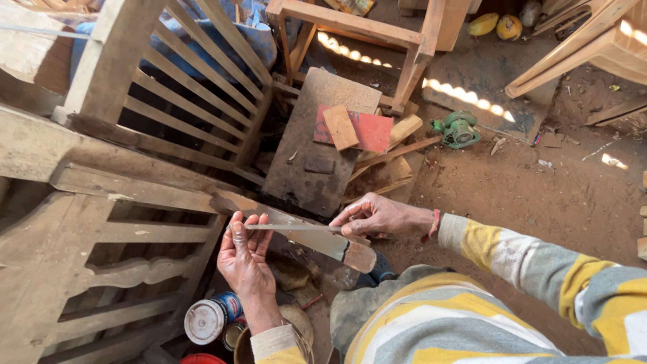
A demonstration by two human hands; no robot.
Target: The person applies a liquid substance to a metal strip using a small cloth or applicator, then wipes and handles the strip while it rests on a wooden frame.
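Item: long thin metal strip [290, 228], flat and grey, probably a blade or a rule, held level between two hands over a wooden workpiece. Left hand [244, 259]: palm up, fingers curled narrowly about the strip's left end, thumb alongside, so that the end is propped from below. Right hand [374, 217]: fingertips pinched close on the strip's right end from above, wrist bearing a red band; sleeve striped yellow, grey and white. The two-ended grip appears meant to keep the strip straight and steady, its edge turned to the eye. Beneath: a tapered wooden piece [303, 232] slanting from upper left to lower right, its pale face just under the strip, lying across the furniture frame [101, 222] at left, which looks to serve as its support. Surroundings: slatted chair back [195, 74] above the frame; dark worn board [317, 141] ahead, carrying a red sheet [371, 131] with a small wooden block [340, 127] resting on it; green power tool [458, 130] on the dirt floor [539, 195], well apart from the hands; white-lidded tin [205, 320] near the left forearm, with other tins beside it; two yellow fruit-like objects [495, 25] at the top edge, kind uncertain.
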